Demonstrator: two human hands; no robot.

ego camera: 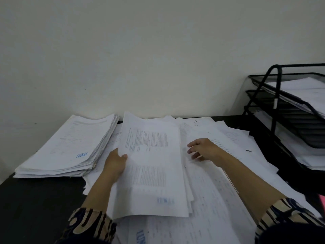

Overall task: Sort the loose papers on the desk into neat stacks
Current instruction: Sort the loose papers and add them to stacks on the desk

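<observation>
Head view: black mesh tray rack [274,95] holds white papers [309,92].

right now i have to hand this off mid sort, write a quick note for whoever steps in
Left hand: grips the left edge of a sheaf of printed sheets, lifted at a tilt over the desk middle.
Right hand: open, fingers resting on the loose papers spread to the right.
Done: one fairly neat stack at the left, top sheet stamped in blue.
Left: place the held sheaf, then gather the loose papers across the middle and right of the desk.
Black wire tray rack at far right already holds paper.
</observation>
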